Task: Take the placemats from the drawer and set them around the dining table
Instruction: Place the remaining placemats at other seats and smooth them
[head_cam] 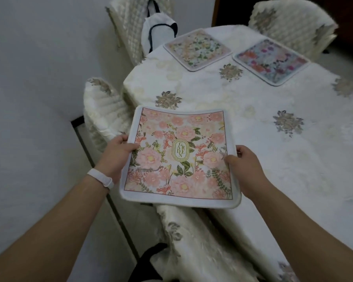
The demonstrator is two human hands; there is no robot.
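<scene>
At the far left a pale wall meets a chair (104, 110) in a quilted, ribbed cream cover with grey-gold embroidered flowers. The left hand (118, 151), with a smooth white wristband (101, 178) behind it, pinches the left edge of the pink placemat (181, 155). Its thumb lies on top and its fingers are hidden underneath.

The mat is a soft, nearly square pad with rounded corners and a plain white border. It is printed with pink peonies, green leaves and a gold oval reading "GARDEN". It has no clear long side. The oval's long axis runs from the person toward the far side of the surface, leaning slightly right. The mat is held roughly flat over the near-left edge of the surface (273, 139), with its far edge bowed. Whether it touches the cloth cannot be told.

The right hand (243, 165) clamps the mat's right edge, thumb above and fingers concealed below. The surface wears a glossy cream damask tablecloth dotted with embroidered flower clusters, and the frame cuts it off at the right.

Farther back a white bag (158, 27) with dark straps sits on a covered chair. Two more floral placemats lie flat just beside each other, a pale green one (197, 48) and a bluish one (271, 61). Both are blurred.
</scene>
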